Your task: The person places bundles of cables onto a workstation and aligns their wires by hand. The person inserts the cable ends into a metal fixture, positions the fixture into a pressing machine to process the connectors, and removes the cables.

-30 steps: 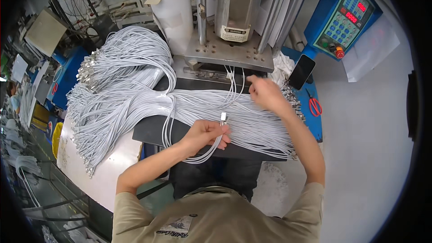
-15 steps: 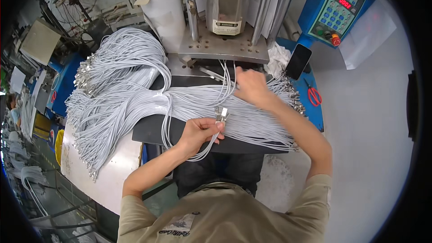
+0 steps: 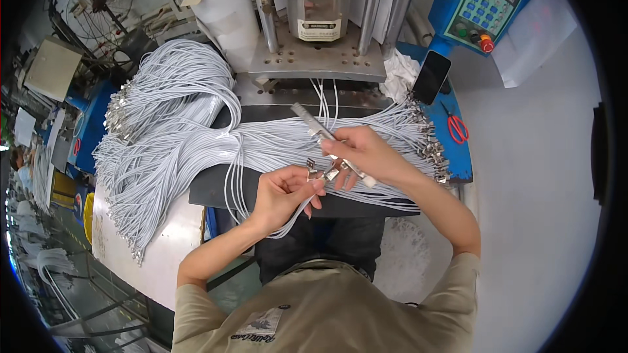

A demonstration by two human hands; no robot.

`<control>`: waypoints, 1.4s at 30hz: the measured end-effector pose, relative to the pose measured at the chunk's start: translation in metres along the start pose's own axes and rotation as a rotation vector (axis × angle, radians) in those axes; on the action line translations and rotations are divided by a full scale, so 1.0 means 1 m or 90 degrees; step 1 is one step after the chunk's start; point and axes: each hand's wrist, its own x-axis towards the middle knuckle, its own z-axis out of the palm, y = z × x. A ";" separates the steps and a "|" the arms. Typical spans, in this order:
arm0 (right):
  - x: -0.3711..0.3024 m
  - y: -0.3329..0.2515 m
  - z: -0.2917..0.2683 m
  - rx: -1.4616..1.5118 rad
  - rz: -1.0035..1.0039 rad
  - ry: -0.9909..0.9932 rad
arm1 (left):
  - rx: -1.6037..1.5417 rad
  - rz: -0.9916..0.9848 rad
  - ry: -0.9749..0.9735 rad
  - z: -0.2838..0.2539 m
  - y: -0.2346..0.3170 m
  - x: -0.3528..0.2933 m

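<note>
My left hand (image 3: 276, 197) is closed in a pinch on grey cables (image 3: 288, 227), just behind their metal connectors (image 3: 313, 170). The cables hang down below that hand in a loop. In my right hand (image 3: 374, 155) lies a long, flat metal bar-shaped tool (image 3: 309, 119), slanting from upper left to lower right, with a pale tip at its lower end. My right fingertips are close beside the connectors; whether they touch them I cannot tell. Beneath both hands stretches a thick bundle of grey cables (image 3: 268, 137) with metal ends.
Behind the bundle stands a press with a steel plate (image 3: 317, 65); several cables run under it. At the right are a blue control panel (image 3: 487, 6), a black phone (image 3: 431, 77), red-handled scissors (image 3: 457, 129) and a white cloth (image 3: 399, 75). More cables (image 3: 183, 68) are heaped at left.
My right hand has come back from beneath the press toward my left hand, now with the metal tool in it. The held connectors are tilted and spread apart. The panel's display reads differently.
</note>
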 end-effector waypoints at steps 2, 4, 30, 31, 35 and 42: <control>0.005 0.000 0.005 -0.036 0.011 -0.042 | 0.007 0.012 0.001 0.003 0.000 -0.002; 0.006 0.008 0.005 -0.023 0.004 -0.043 | 0.017 -0.009 -0.001 0.006 0.002 -0.002; -0.003 0.003 0.007 -0.133 -0.014 -0.069 | -0.023 -0.084 0.086 -0.028 0.007 0.002; -0.003 0.003 0.007 -0.133 -0.013 -0.070 | -0.032 -0.081 0.075 -0.029 0.004 0.002; -0.006 0.001 0.006 -0.100 0.008 -0.026 | -0.046 -0.076 0.056 -0.028 0.002 0.001; -0.005 0.004 0.011 -0.128 -0.006 -0.063 | -0.020 -0.059 0.070 -0.023 0.010 -0.001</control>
